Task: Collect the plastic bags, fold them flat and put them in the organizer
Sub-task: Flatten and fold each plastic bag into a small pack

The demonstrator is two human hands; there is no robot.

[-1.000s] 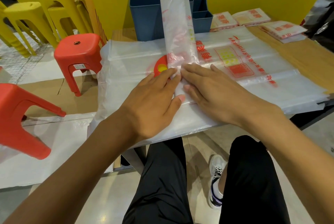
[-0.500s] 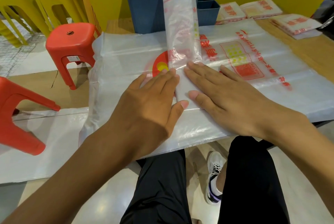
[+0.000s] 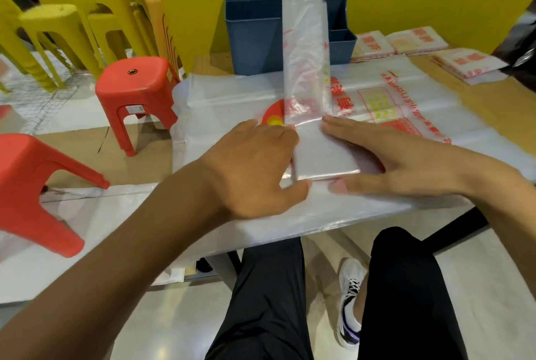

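Clear plastic bag strip [image 3: 307, 49] half-folded near counter [image 3: 464, 104] front edge | left hand [image 3: 255, 168], right hand [image 3: 385, 159] flat, pressing folded end | risk: slippery film springing open once released

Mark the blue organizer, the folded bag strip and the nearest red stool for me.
blue organizer [image 3: 252, 40]: head view, left front wall.
folded bag strip [image 3: 304, 55]: head view, middle of the raised part.
red stool [image 3: 32, 185]: head view, sloped side at the left edge.
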